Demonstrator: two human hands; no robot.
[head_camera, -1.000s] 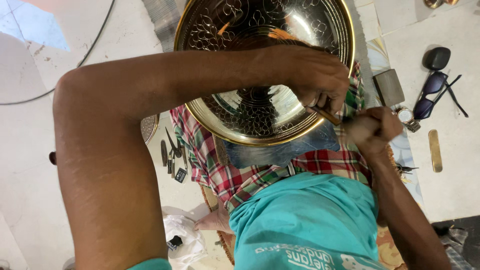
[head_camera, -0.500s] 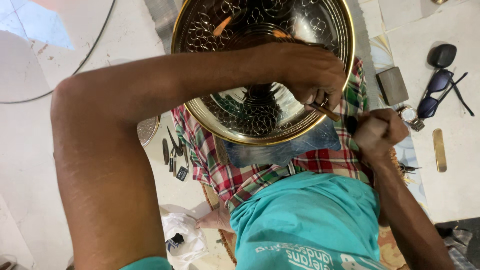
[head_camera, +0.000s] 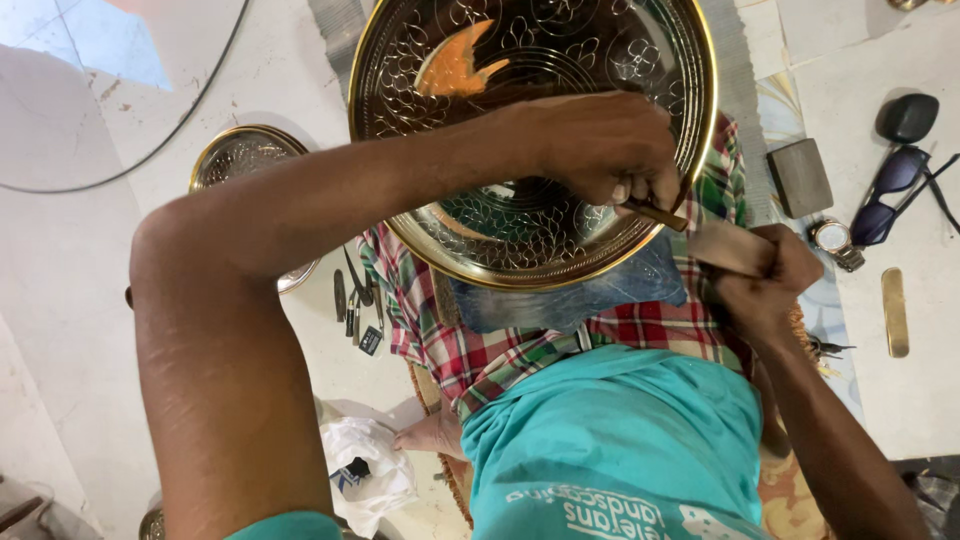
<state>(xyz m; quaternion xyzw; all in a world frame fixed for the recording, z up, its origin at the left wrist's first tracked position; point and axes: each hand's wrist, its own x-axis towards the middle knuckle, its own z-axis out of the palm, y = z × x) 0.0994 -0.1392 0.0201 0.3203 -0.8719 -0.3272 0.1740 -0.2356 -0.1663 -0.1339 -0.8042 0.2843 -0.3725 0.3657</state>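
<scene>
Head view | large round engraved brass tray (head_camera: 560, 60) on lap | left hand (head_camera: 600, 150) pinches slim metal punch (head_camera: 658, 213) angled onto tray's near-right rim | right hand (head_camera: 765, 280) fisted round wooden mallet (head_camera: 728, 248), just right of punch

Left arm enters from the lower left of the frame, bent sharply at the elbow, forearm running to centre right. Left hand (head_camera: 600, 145) is fisted, fingers pinched. Right forearm rises from lower right; right hand (head_camera: 765, 280) is clenched, knuckles upward.
</scene>
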